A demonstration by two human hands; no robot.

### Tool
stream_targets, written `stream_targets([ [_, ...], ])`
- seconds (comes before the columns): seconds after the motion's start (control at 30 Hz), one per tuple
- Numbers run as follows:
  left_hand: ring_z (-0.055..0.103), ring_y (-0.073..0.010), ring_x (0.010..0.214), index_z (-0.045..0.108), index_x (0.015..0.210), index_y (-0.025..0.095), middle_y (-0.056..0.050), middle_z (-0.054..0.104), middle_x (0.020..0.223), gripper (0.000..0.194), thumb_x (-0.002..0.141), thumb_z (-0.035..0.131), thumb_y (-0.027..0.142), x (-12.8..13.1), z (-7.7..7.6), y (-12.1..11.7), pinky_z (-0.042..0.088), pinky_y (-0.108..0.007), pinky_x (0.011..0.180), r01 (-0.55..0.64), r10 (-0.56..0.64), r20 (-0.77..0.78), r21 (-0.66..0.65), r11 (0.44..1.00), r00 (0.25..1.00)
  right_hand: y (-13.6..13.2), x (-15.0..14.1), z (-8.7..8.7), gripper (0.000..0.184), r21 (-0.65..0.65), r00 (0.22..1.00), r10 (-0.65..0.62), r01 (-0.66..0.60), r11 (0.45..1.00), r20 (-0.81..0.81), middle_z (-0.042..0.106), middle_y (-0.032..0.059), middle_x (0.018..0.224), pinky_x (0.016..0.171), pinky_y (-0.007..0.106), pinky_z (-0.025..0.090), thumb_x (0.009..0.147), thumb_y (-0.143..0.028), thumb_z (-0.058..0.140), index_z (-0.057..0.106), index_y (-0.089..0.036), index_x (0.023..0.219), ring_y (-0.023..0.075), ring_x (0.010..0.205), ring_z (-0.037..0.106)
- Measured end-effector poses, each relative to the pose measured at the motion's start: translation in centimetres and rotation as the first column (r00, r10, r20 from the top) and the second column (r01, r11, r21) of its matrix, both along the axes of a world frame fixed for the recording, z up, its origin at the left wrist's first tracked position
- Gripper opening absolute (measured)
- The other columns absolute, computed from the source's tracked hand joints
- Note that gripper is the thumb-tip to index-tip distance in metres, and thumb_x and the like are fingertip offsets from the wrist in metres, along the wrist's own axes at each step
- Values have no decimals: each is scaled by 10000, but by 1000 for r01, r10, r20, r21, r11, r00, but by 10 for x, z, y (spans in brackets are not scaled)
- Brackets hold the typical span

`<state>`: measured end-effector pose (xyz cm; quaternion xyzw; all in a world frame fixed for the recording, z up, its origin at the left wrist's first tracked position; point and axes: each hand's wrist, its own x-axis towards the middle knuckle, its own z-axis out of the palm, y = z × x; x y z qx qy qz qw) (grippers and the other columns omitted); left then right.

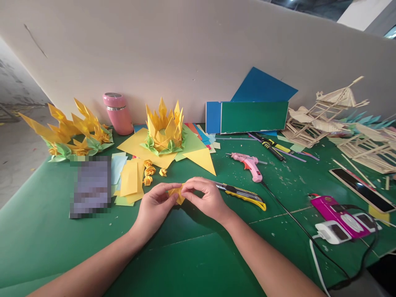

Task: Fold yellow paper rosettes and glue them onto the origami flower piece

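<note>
A small folded piece of yellow paper [179,199] is pinched between my two hands, just above the green table. My left hand [157,205] grips its left side with thumb and fingers. On the other side, my right hand [206,198] pinches it and covers part of the folds. Several small yellow paper roses [150,170] lie just beyond my left hand, close to a stack of yellow paper sheets [129,178]. Beside my right hand rests a yellow-handled utility knife [244,194].
Two yellow paper crowns with green leaves, one mid-table [165,132] and one left [77,134], stand before a wall. A pink glue gun [249,163], a magenta power strip [340,216], a phone [360,187] and stick models [321,119] occupy the right. A pink bottle [119,115] stands behind.
</note>
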<state>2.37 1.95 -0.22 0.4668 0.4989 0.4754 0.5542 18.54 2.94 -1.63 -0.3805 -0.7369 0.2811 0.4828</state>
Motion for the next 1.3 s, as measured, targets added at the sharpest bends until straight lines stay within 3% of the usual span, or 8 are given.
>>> stream_targets([
  [0.07,641,-147,621,744,790,195,-21,717,743,291,550,794,351,0,0,0,545,-262,620,-16,15,14,6,1000,1000,-1,-3,-3,29,-71,998,-20,15,997,-68,685,18,769,651,267,547,796,-192,639,662,-209,801,147,692,636],
  [0.13,643,-149,621,737,838,188,-18,715,717,332,548,797,338,1,1,-1,542,-265,635,-29,29,28,-17,999,999,-2,-6,-6,94,-136,991,-38,21,991,-127,696,23,816,655,266,564,783,-219,650,655,-202,875,145,696,649],
  [0.2,632,-139,597,728,885,179,-10,711,687,387,539,806,332,1,2,-1,539,-260,628,-30,32,44,-57,998,998,-2,-7,-7,85,-131,992,-59,44,990,-114,699,25,811,663,272,567,783,-218,644,654,-198,865,147,691,653],
  [0.43,603,-109,556,669,938,167,-1,691,782,514,489,845,346,2,5,0,537,-262,579,-39,52,113,-120,992,992,-3,-4,-3,138,228,984,-147,122,966,97,716,47,827,704,304,531,854,-160,577,697,-225,832,174,773,665],
  [0.83,621,-114,591,564,948,153,1,699,687,578,489,861,343,1,4,2,492,-230,581,-27,54,179,-151,988,982,0,2,0,199,447,943,-161,14,895,291,704,55,831,640,279,517,922,-176,504,695,-210,877,153,738,645],
  [1.1,642,-130,641,543,958,162,0,695,708,538,543,845,323,-1,2,3,494,-234,594,-42,61,177,-111,993,982,1,7,4,245,377,923,-69,-85,922,379,690,89,928,697,336,517,912,-150,468,693,-206,993,191,819,617],
  [1.17,644,-135,671,540,954,166,-1,686,720,523,554,833,331,-1,0,4,494,-233,606,-41,55,154,-94,995,987,0,6,4,241,331,955,-48,-55,942,294,688,88,914,709,345,520,886,-139,482,700,-207,963,195,821,612],
  [1.3,588,-109,594,542,914,188,55,586,638,443,579,795,331,2,-5,3,467,-215,545,-35,35,44,10,999,998,-2,1,4,178,101,997,-73,70,992,30,679,48,815,738,327,527,835,-141,524,684,-218,820,177,794,628],
])
